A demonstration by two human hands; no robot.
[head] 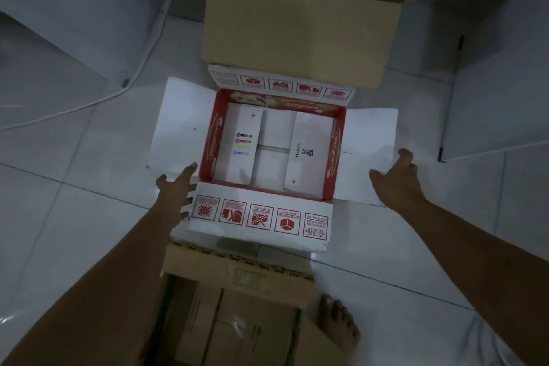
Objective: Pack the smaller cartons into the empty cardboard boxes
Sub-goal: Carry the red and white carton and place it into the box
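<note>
A red-and-white printed box [208, 140] stands open on the floor in the middle, all its flaps folded outward. Inside lie several white smaller cartons [309, 148] packed side by side; the middle ones sit lower. My left hand [175, 190] rests at the box's near left corner, fingers spread, touching the left flap [175, 128] and near flap [261, 217]. Over the near part of the right flap [371, 140] my right hand [398, 178] is spread wide. Neither hand holds anything.
A plain brown open cardboard box [297, 33] stands right behind the printed one. Another brown box [237, 306] with brown cartons inside sits in front, near my bare foot [335, 327]. A white cable [127, 80] runs across the tiled floor at left. White furniture flanks both sides.
</note>
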